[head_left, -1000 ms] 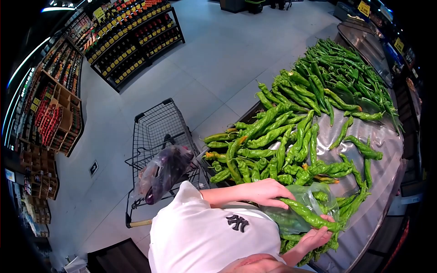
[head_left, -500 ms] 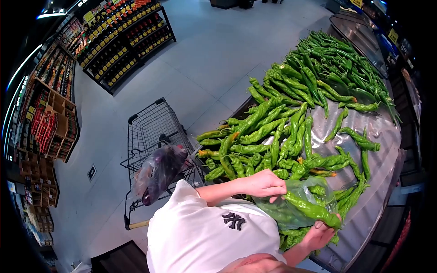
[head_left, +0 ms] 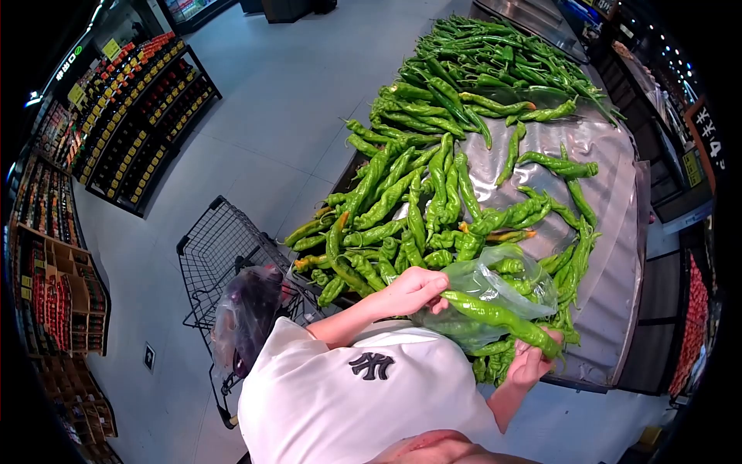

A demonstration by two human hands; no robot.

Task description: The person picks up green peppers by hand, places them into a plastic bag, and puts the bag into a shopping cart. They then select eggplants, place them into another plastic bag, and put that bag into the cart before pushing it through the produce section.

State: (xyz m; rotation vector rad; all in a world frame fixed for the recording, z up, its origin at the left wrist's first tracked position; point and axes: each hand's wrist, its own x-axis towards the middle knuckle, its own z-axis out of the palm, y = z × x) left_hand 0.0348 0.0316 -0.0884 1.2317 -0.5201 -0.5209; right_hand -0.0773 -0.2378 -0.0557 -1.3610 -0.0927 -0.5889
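My left hand (head_left: 418,291) is closed in a fist at the gathered edge of a clear plastic bag (head_left: 516,297). A long green pepper (head_left: 495,314) stretches across the front of the bag, one end right at my left fingers. Around its other end my right hand (head_left: 530,362) is closed, thumb and fingers pressed on it. Both hands are over the near edge of a heap of wrinkled green peppers (head_left: 386,209). Some of these show through the bag or lie just behind it.
Thinner, darker green peppers (head_left: 495,58) are piled farther back on the metal display stand (head_left: 599,286). At left stands a wire shopping cart (head_left: 219,249) with a plastic bag of dark purple produce (head_left: 251,309). Bottle shelves (head_left: 147,124) lie beyond.
The whole view has turned, so the stand and cart sit farther left and up. Both hands keep their grip, and the pepper stays stretched between them.
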